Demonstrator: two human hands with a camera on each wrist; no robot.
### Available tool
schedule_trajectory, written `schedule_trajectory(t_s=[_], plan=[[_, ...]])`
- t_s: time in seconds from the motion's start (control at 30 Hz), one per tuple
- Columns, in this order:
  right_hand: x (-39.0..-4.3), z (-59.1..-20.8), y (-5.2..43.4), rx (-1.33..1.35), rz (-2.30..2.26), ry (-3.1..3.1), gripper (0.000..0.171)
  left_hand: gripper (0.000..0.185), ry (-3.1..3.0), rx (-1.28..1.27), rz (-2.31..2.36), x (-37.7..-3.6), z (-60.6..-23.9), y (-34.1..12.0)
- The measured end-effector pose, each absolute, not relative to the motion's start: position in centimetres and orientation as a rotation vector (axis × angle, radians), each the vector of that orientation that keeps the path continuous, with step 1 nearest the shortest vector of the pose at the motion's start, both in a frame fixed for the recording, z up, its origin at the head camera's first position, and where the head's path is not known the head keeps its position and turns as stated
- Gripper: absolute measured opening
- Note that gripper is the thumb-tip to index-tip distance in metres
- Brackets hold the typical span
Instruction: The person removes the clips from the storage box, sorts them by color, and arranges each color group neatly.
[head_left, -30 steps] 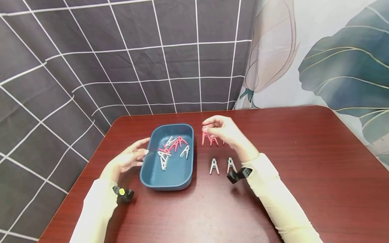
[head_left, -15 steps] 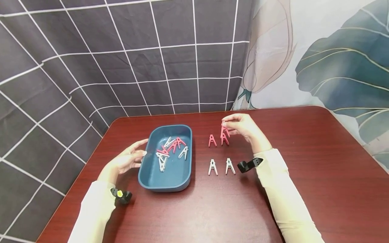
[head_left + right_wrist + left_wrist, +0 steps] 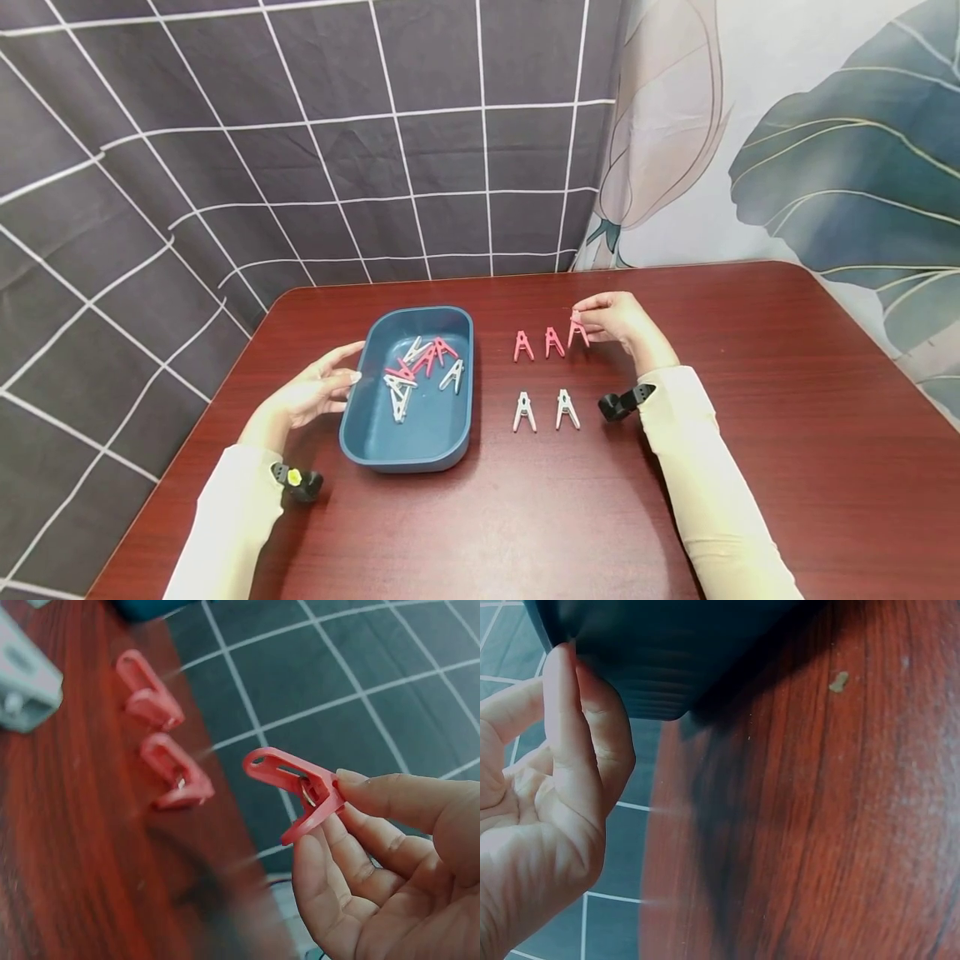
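A blue plastic bin (image 3: pixel 405 442) holds several pink and white clothespins. My left hand (image 3: pixel 318 392) touches its left side near the rim, with thumb and fingers against the wall; the left wrist view shows the thumb tip at the dark bin wall (image 3: pixel 660 667). Between thumb and fingers my right hand (image 3: pixel 617 321) pinches a pink clothespin (image 3: pixel 292 784), its legs pointing down at the right end of a row. Two more pink clothespins, one at left (image 3: pixel 523 346) and one in the middle (image 3: pixel 553 342), stand beside it.
Nearer the front of the reddish-brown table (image 3: pixel 480 533) are two white clothespins, a left one (image 3: pixel 524 412) and a right one (image 3: pixel 567 408). A dark gridded curtain (image 3: pixel 450 158) hangs behind the table, with a leaf-patterned cloth (image 3: pixel 675 167) at right.
My right hand has carried the pink clothespin rightward, past the two standing pink ones, to the end of their row. The left hand stays at the bin.
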State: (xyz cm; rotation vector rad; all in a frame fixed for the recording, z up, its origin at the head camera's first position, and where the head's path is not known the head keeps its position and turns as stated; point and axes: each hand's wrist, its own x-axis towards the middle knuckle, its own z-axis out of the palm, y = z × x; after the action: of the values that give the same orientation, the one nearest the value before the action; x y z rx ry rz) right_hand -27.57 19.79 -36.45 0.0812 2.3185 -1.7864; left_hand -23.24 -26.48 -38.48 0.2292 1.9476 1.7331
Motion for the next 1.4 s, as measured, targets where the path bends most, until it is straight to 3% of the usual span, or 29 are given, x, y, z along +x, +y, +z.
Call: schedule_trajectory(t_s=[1.03,1.4], plan=[[-28.3,-39.0,21.0,0.151,-1.613,2.412,0.033,0.065,1.964,0.213,1.725,-23.2,-38.4,-26.5],[-27.7,-37.5,20.6,0.122,-1.53,2.55,0.034,0.065,1.97,0.205,1.717,-23.1,-38.4,-26.4]])
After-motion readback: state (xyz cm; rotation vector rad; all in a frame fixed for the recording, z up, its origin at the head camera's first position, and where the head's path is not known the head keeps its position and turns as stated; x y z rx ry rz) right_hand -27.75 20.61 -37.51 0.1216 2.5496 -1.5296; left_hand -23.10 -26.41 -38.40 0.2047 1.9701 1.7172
